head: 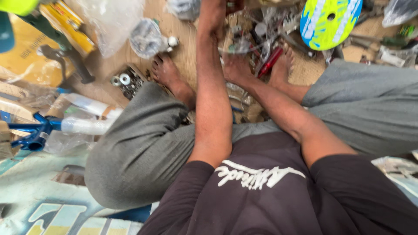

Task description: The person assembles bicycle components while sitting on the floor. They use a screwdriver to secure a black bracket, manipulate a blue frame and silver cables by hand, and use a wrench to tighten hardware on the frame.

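Dark brown fabric of the person's shirt (278,196) is filling the bottom of the view, with grey trouser legs (143,148) spreading to both sides. From there two bare forearms are reaching forward and down to the floor. The left hand (213,15) is stretching far forward, up at the top edge of the view, and its fingers are cut off there, so I cannot tell whether it is gripping anything. The right hand (237,67) is lying nearer, pressed down into a heap of small metal parts and clear wrappers (257,39); its fingers are buried in the clutter (closed or spread, I cannot tell). The two hands are apart, the left ahead of the right.

Just beside the right hand a red cylindrical handle (271,61) is lying slantwise in the heap, resting against the bare foot (282,65) on that side. The other bare foot (167,72) is planted on the pale woven mat (185,52).

Left of that foot a small shallow cardboard tray (126,82) is holding round silver washers and nuts. Above it a crumpled clear plastic bag (146,38) is holding dull grey metal pieces. At the top right a round disc, bright yellow-green with blue patches (330,19), is lying flat. At the far left a blue metal tube frame (35,130) is poking in, with a clear plastic-wrapped roll (85,125) next to it.
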